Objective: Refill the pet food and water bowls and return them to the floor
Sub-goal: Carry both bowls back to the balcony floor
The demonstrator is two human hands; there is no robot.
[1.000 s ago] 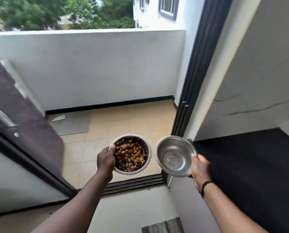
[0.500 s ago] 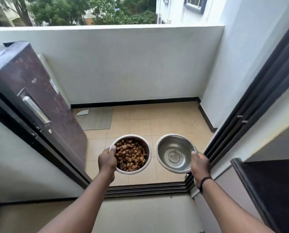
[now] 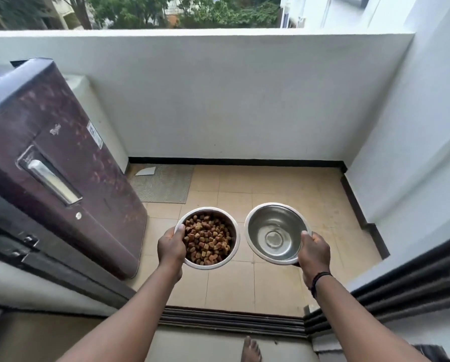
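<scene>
A steel bowl (image 3: 233,226) full of brown kibble (image 3: 206,240) is held in the air by my left hand (image 3: 172,248), which grips its left rim with the thumb on the edge. Beside it on the right, a second steel bowl (image 3: 273,231) holds clear water. My right hand (image 3: 314,253) grips its right rim, thumb over the edge. Both bowls hang level over the tan tiled balcony floor (image 3: 284,199), a small gap between them.
A dark maroon fridge (image 3: 61,165) stands on the left of the balcony. A grey mat (image 3: 163,182) lies in the far left corner. White parapet walls close the far and right sides. A sliding-door track (image 3: 231,321) crosses the threshold, and a bare foot (image 3: 250,350) stands before it.
The view has swung right and forward through the doorway, bringing the whole balcony floor and fridge into sight. Both hands still carry the bowls side by side.
</scene>
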